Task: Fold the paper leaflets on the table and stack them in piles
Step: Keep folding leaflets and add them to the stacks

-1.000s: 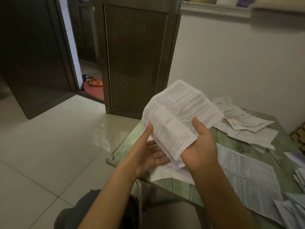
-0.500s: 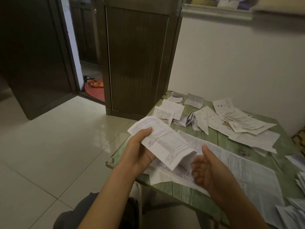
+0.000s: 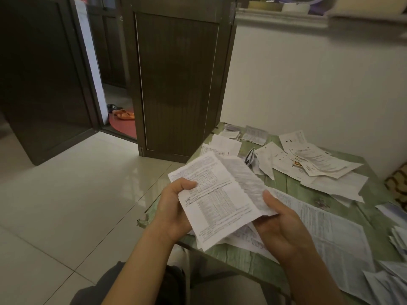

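Observation:
A white printed leaflet (image 3: 217,201) is held above the near left corner of the green table (image 3: 284,186), creased down its length with the right flap raised. My left hand (image 3: 174,208) grips its left edge, thumb on top. My right hand (image 3: 279,225) holds the right flap from below, thumb against its edge. A large unfolded leaflet (image 3: 326,227) lies flat on the table under my right hand.
Loose leaflets (image 3: 312,164) are scattered across the far part of the table, with small folded ones (image 3: 229,139) near the far left corner. More papers (image 3: 396,241) lie at the right edge. A dark folding door (image 3: 178,84) stands behind the table; tiled floor lies to the left.
The leaflet came down from near my face to just above the table and has opened wider. My right hand let go for a moment and now holds the right flap again.

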